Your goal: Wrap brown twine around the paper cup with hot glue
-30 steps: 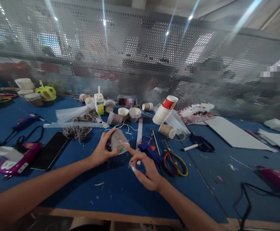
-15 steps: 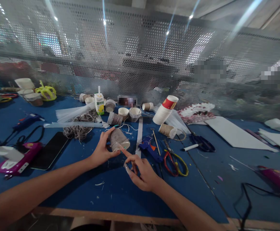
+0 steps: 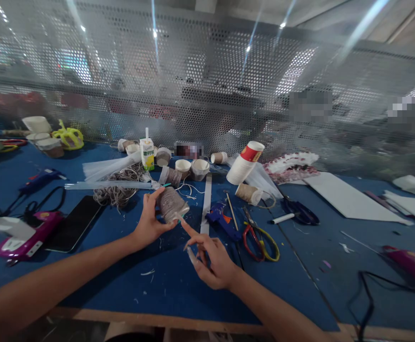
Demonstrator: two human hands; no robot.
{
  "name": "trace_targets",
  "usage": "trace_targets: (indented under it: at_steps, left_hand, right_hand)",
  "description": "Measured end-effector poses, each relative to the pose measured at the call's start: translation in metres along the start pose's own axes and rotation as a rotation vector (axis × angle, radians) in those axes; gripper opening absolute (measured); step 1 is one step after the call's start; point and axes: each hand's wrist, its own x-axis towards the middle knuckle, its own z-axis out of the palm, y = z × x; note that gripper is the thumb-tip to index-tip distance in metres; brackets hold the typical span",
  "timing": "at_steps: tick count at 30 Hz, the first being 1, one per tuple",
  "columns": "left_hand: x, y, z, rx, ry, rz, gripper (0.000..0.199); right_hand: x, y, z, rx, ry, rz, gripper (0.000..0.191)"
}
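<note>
A cup wrapped in grey-brown cord (image 3: 172, 204) is tilted above the blue table, its rim toward the lower right. My left hand (image 3: 150, 219) grips it from the left, thumb below and index finger on top. My right hand (image 3: 207, 256) is at the lower right with its index finger stretched to the cup's rim; the other fingers are curled. Whether anything thin lies between those fingers is too small to tell. Behind the cup lies another cord-wrapped cup (image 3: 170, 176), and loose grey cord (image 3: 116, 194) is heaped to the left.
A blue glue gun (image 3: 223, 219), scissors (image 3: 260, 241) and a metal ruler (image 3: 206, 204) lie right of the cup. Stacked paper cups (image 3: 245, 164) and a drink carton (image 3: 147, 154) stand behind. A phone (image 3: 74, 223) and purple power strip (image 3: 29, 237) are left.
The wrapped cup has turned and shifted slightly left in my left hand. My right hand has moved slightly down and right.
</note>
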Motion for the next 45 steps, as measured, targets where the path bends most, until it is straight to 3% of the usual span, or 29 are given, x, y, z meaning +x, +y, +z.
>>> trace_targets:
  at_steps: [3, 9, 26, 34, 45]
  left_hand:
    - [-0.0001, 0.0, 0.0004, -0.004, 0.024, 0.009, 0.082]
    - [-0.0001, 0.0014, 0.0009, -0.029, 0.056, 0.005, 0.078]
    - [-0.001, -0.0059, 0.0001, -0.001, 0.054, 0.065, 0.079]
    - [-0.0016, -0.0015, 0.0019, -0.005, 0.071, 0.05, 0.079]
    - [-0.0015, -0.0074, 0.0009, -0.034, 0.093, 0.075, 0.079]
  right_hand:
    - [0.0036, -0.003, 0.0009, 0.024, -0.05, -0.012, 0.017]
    - [0.0048, -0.0034, 0.0001, 0.045, -0.03, 0.064, 0.02]
    - [0.0023, 0.0009, -0.0034, 0.033, 0.19, 0.158, 0.014]
    - [0.0032, -0.0014, -0.0025, 0.029, 0.076, 0.051, 0.019]
    - [0.005, 0.0004, -0.0029, 0.033, 0.085, 0.156, 0.014]
